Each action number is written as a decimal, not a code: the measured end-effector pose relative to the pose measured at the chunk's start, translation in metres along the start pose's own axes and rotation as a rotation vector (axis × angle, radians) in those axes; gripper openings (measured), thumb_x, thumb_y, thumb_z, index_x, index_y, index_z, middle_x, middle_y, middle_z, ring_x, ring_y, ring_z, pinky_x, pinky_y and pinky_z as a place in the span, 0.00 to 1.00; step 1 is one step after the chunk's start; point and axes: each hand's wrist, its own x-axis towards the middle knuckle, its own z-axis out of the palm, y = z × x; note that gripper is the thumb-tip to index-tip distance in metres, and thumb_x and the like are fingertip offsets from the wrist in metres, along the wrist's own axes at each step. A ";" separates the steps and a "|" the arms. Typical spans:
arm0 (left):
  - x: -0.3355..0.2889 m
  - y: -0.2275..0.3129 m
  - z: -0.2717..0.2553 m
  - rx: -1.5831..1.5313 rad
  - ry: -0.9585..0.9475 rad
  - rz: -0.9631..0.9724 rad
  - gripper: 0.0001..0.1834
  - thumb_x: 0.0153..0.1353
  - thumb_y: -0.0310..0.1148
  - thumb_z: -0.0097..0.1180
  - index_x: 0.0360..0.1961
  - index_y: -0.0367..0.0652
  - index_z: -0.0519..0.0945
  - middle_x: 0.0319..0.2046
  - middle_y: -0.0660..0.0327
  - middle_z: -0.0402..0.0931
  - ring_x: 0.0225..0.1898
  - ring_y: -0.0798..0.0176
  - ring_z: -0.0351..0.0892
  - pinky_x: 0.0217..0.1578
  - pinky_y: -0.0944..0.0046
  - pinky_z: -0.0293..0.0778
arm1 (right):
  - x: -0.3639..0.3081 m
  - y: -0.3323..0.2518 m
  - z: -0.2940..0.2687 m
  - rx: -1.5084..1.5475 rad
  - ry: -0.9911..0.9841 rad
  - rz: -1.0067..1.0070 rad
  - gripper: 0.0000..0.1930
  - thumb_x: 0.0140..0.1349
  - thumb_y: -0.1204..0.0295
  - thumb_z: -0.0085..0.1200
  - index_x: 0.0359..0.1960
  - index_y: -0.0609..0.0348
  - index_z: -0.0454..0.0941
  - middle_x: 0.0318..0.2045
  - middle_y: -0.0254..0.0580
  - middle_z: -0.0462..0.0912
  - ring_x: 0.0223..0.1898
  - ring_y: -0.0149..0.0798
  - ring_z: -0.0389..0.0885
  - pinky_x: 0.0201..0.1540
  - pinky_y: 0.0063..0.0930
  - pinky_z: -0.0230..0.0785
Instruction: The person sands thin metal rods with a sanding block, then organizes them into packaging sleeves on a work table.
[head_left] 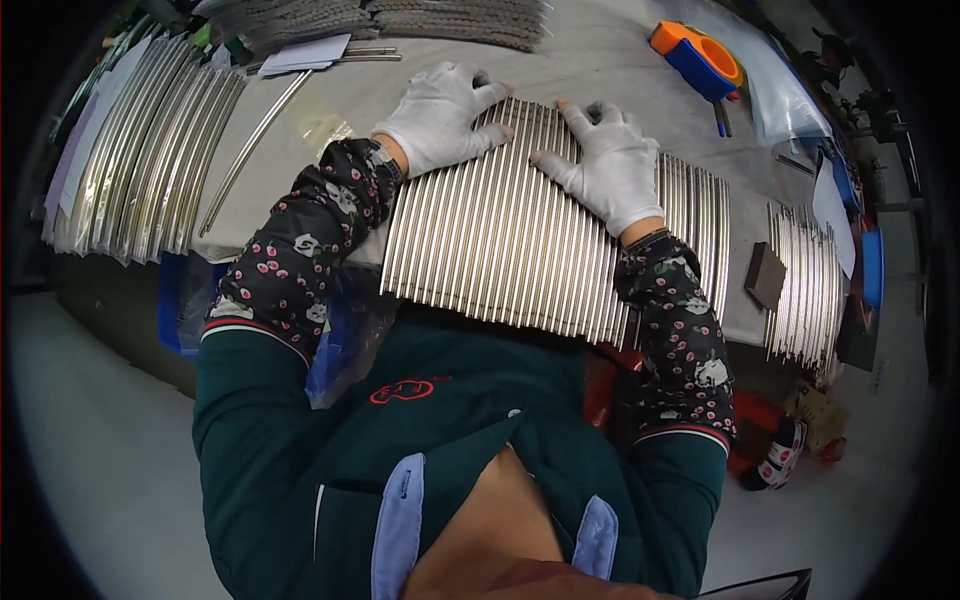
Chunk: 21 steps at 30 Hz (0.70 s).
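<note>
A row of thin, shiny metal rods (500, 240) lies side by side on the grey table, their near ends reaching past its front edge. My left hand (442, 120), in a white glove with bare thumb and fingertip showing, rests on the far left part of the row, thumb stretched toward the middle. Lying over the far right part is my right hand (608, 165), gloved the same way, its fingers spread and its thumb pointing left. Neither hand grips a rod. More metal rods (695, 215) lie just right of my right wrist.
Bagged rods (150, 150) are stacked at the left, with two loose rods (262, 140) beside them. At the back lie wrapped bundles (460, 18). Orange and blue tape holders (700, 62) stand back right. A dark block (765, 276) touches another rod pile (806, 285) at the right edge.
</note>
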 end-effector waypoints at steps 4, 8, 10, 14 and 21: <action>-0.006 0.001 0.005 0.026 -0.007 -0.050 0.33 0.56 0.60 0.57 0.58 0.52 0.77 0.47 0.54 0.76 0.52 0.49 0.73 0.54 0.51 0.69 | 0.000 -0.001 0.001 0.007 -0.008 0.000 0.41 0.49 0.29 0.51 0.60 0.40 0.75 0.49 0.44 0.78 0.55 0.45 0.73 0.53 0.52 0.63; -0.018 0.009 0.007 0.035 -0.037 -0.066 0.33 0.56 0.59 0.57 0.60 0.54 0.76 0.46 0.53 0.74 0.50 0.51 0.72 0.53 0.52 0.69 | -0.011 -0.003 0.002 0.005 -0.007 -0.025 0.40 0.48 0.31 0.53 0.59 0.40 0.76 0.48 0.44 0.78 0.55 0.45 0.73 0.53 0.50 0.62; -0.026 0.017 0.007 0.040 -0.020 -0.052 0.33 0.57 0.56 0.58 0.61 0.53 0.75 0.47 0.52 0.73 0.50 0.51 0.72 0.53 0.52 0.68 | -0.024 -0.004 0.003 0.005 0.009 -0.030 0.40 0.48 0.31 0.54 0.59 0.40 0.76 0.48 0.44 0.78 0.55 0.45 0.72 0.54 0.50 0.61; -0.043 0.029 0.010 0.039 0.030 -0.009 0.32 0.58 0.55 0.58 0.61 0.52 0.75 0.51 0.50 0.73 0.53 0.50 0.71 0.53 0.52 0.68 | -0.044 -0.004 -0.006 0.052 -0.057 -0.032 0.40 0.48 0.33 0.56 0.59 0.41 0.76 0.50 0.46 0.77 0.56 0.48 0.72 0.56 0.51 0.61; -0.092 -0.002 -0.013 -0.480 0.043 0.096 0.40 0.51 0.43 0.62 0.66 0.45 0.66 0.63 0.44 0.58 0.65 0.41 0.57 0.66 0.44 0.57 | -0.115 0.030 -0.051 0.401 0.359 -0.114 0.31 0.54 0.47 0.61 0.49 0.62 0.77 0.45 0.54 0.79 0.48 0.53 0.76 0.50 0.42 0.69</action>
